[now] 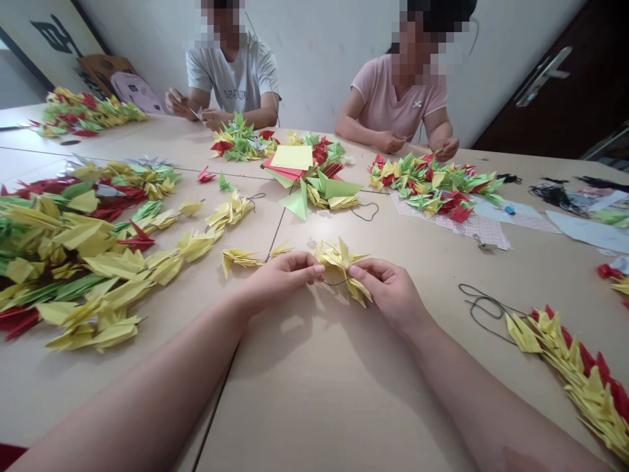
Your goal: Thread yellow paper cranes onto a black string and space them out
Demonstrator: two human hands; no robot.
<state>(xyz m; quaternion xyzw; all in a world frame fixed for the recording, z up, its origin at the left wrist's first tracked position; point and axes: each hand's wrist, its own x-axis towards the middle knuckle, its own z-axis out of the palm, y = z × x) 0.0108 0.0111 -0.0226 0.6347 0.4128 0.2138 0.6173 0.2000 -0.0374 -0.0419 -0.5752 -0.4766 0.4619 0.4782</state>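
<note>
- Left hand: thumb and fingertips meet in a pinch, apparently on a thin dark cord; exact contact too small to confirm.
- Right hand: thumb and forefinger grasping the near right side of a yellow paper bunch, made of pointed folded pieces.
- Bunch position: between the two hands, above the near-middle part of the pale table; the cord sags in a short curve below it.
- Just beyond the left wrist: a small group of yellow folded pieces, lying on the table, apart from the bunch.
- Left side: a large heap of folded paper — yellow, green, red — with a yellow strand along its near edge.
- Table middle, past the hands: one red piece and one green piece near each other; farther right, a yellow sheet on top of coloured paper.
- Right side: a red-and-yellow strand, with loops of black cord at its far end.
- Across the table: two seated co-workers — one in a white shirt, one in a pink shirt.
</note>
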